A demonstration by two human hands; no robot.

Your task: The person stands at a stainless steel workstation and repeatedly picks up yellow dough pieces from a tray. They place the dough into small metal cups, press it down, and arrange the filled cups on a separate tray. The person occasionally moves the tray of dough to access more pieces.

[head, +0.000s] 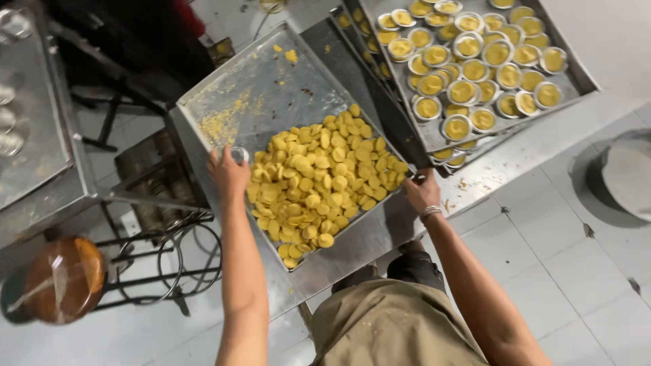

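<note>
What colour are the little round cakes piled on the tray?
Yellow round cakes, seen best in the head view.

Centre frame: baking tray (271, 88) on the counter (380, 237), dough discs (319, 179) heaped in its lower half. Upper right: stacked trays (576, 85) holding filled cups (468, 71). Lower left: stool (169, 261) on the floor.

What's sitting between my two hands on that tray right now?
In the head view, a heap of round yellow pastries on the metal tray fills the stretch between the left hand and the right hand.
</note>
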